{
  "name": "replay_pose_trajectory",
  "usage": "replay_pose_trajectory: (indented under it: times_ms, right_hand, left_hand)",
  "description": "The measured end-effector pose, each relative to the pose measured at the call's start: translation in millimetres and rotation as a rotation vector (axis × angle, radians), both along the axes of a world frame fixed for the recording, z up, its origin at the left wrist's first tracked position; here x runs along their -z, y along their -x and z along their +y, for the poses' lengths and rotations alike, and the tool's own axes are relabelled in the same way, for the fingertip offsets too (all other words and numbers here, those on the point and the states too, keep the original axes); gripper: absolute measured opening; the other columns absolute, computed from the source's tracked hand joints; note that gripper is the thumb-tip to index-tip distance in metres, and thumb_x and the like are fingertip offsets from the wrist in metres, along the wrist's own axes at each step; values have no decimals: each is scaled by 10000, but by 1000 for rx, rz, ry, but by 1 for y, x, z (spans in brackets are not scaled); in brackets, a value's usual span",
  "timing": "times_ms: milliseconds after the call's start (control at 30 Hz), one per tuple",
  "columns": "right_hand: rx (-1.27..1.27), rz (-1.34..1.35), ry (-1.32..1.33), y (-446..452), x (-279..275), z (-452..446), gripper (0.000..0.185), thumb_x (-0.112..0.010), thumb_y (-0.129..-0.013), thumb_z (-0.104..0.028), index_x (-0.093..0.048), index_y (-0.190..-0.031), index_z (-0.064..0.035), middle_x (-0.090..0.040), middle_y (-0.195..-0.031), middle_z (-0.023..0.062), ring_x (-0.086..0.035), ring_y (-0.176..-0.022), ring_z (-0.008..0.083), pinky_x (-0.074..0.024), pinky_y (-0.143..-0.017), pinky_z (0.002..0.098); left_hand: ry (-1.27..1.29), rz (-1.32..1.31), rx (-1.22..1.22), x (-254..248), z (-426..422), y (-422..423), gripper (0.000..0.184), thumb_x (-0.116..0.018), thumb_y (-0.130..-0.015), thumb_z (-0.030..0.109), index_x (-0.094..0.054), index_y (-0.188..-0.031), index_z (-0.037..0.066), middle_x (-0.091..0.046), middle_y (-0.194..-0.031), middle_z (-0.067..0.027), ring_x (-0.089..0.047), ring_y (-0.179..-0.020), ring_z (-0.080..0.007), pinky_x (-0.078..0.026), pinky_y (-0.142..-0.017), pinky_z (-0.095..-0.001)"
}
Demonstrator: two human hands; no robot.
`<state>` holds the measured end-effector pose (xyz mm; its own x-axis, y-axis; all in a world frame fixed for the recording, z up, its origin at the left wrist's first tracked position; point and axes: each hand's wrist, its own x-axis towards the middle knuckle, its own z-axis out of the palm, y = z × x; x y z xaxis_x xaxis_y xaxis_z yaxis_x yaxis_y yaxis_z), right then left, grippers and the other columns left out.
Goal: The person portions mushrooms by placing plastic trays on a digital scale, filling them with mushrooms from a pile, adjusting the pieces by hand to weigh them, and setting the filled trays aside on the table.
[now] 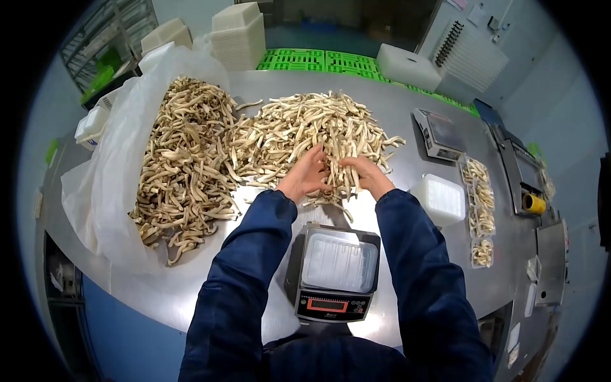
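Both hands are at the front edge of a pile of pale, stick-like mushrooms on the metal table. My left hand has its fingers curved around the left side of a bunch of them. On the right side of the same bunch, my right hand presses with its fingers partly hidden among the pieces. Below the hands stands a digital scale with a clear plastic tray on its platform. A white plastic bag lies at the left, open, with browner mushrooms spilling out.
Right of my right arm is a stack of clear trays. Beyond it, filled trays stand in a column below a second scale. Stacked white containers and green crates line the back edge.
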<state>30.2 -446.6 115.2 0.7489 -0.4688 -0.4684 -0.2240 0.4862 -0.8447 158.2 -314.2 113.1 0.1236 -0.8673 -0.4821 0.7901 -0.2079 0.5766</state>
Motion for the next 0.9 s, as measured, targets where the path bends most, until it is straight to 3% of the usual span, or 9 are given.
replay_pose_trajectory:
  times_ms: [100,200,367,467,500,600,667,833,900]
  right_hand:
    - [14,80,25,9,5,-11,294,-686,-760,-125,-620,-1016,5,-618,-955,95,-626,-834,213,-537,-694,350]
    - [12,168,72,15,7,-18,379,-725,-739,-207,-613,-1033,4,-580,-1094,115,-595,-943,196,-490,-775,348]
    - [-106,29,204,26,-16,-29,302,-665,-786,-142,-611,-1047,1,-643,-951,86,-630,-845,159,-528,-731,315]
    - [-280,11,146,48,-84,20,282,-625,-793,-84,-596,-1055,19,-650,-939,100,-647,-709,166,-547,-591,241]
    - [-340,13,172,57,-105,40,311,-639,-761,-61,-586,-1053,33,-644,-922,112,-636,-720,169,-533,-619,253]
    - [-652,87,449,72,-102,66,350,-652,-711,-45,-583,-1043,44,-636,-916,108,-619,-726,167,-515,-657,275]
    - [-818,239,684,81,-79,79,481,-685,-646,-160,-582,-1076,30,-647,-830,122,-611,-725,198,-491,-682,310]
    - [-876,288,1123,107,-74,147,451,-691,-645,-168,-607,-1074,-57,-664,-892,178,-643,-828,334,-500,-727,400]
    - [-825,336,1230,108,-65,163,449,-708,-653,-177,-608,-1079,-74,-655,-879,170,-638,-842,333,-497,-749,414]
  left_hand:
    - [-1,-31,34,0,18,0,852,-420,-903,603,-98,-1493,80,47,-1548,-183,9,-1432,-342,-97,-1067,-661]
    - [-20,-21,71,2,30,1,846,-407,-903,614,-107,-1494,89,12,-1551,-176,-16,-1431,-343,-110,-1066,-659]
    - [11,-61,70,-11,36,8,859,-357,-900,652,-85,-1497,98,-113,-1533,-186,-176,-1398,-356,-187,-1054,-646]
    - [86,-13,124,-25,54,16,821,-345,-911,647,-146,-1486,97,-173,-1510,-188,-256,-1361,-347,-240,-1048,-624]
    - [111,27,141,-28,64,19,790,-343,-918,638,-191,-1471,95,-248,-1480,-186,-318,-1337,-343,-277,-1032,-623]
    - [249,137,290,-23,91,27,775,-336,-919,642,-237,-1451,88,-327,-1446,-166,-392,-1296,-337,-319,-1013,-616]
    - [269,199,322,-30,111,39,725,-313,-933,625,-314,-1419,87,-399,-1407,-128,-484,-1209,-303,-403,-976,-549]
    - [334,11,359,-14,139,56,720,-303,-946,606,-274,-1445,88,-460,-1357,-139,-507,-1188,-254,-421,-992,-399]
    - [315,-64,327,-18,147,65,704,-321,-955,584,-266,-1450,86,-504,-1296,-131,-527,-1133,-219,-432,-958,-358]
